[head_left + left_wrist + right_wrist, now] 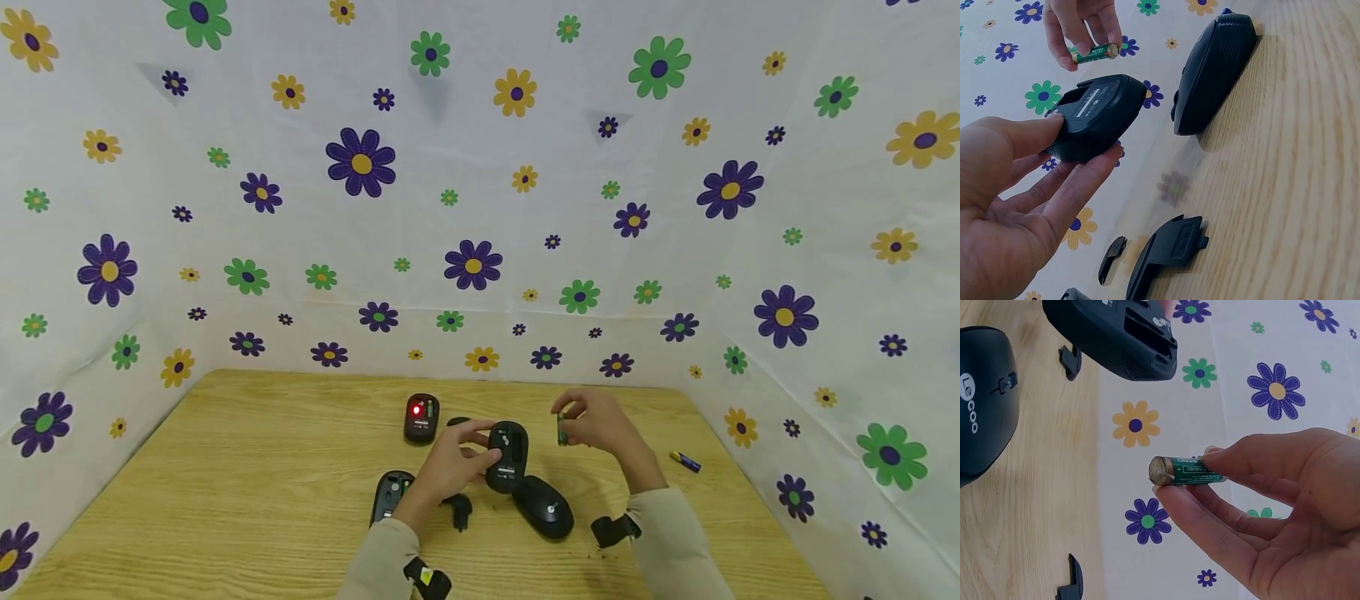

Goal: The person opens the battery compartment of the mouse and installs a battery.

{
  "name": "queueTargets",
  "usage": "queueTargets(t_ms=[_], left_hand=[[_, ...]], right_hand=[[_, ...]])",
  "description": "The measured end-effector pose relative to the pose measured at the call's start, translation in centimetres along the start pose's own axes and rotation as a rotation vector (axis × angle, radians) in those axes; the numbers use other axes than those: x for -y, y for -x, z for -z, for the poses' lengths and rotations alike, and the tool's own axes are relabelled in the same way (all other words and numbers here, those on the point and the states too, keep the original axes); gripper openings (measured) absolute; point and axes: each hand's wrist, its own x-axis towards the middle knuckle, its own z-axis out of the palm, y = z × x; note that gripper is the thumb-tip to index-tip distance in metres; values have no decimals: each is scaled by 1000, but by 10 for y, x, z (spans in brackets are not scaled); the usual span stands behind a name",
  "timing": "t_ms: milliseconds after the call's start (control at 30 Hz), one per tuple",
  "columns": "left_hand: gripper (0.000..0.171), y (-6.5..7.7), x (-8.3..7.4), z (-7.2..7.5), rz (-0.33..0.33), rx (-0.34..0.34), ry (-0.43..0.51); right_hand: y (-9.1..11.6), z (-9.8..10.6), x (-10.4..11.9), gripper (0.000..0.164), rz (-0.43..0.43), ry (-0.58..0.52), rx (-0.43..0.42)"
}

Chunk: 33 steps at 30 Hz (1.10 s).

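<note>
My left hand (450, 462) holds a black computer mouse (508, 467) by its sides, underside up. Its battery compartment is uncovered, and a bare slot shows in the right wrist view. Between thumb and fingers, my right hand (596, 421) pinches a green AA battery (1194, 472), in the air to the right of that mouse and apart from it. Beneath the held mouse, another black mouse (545, 507) sits upright on the table. A black battery cover (1169, 247) lies below my left hand.
On the wooden table (285, 467), a mouse with a red light (422, 419) lies underside up at the back. Another overturned mouse (390, 492) is partly hidden by my left forearm. A blue and yellow battery (686, 462) lies at the right. Flowered sheeting (480, 217) stands behind and at both sides.
</note>
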Motion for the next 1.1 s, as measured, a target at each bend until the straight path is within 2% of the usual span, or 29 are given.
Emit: queueTargets(t_ms=[367, 1100], left_hand=[[47, 0, 0, 1, 18, 0, 1], [46, 0, 0, 2, 5, 7, 10]], right_hand=[[-1, -8, 12, 17, 26, -49, 17], [0, -17, 31, 16, 95, -38, 15]])
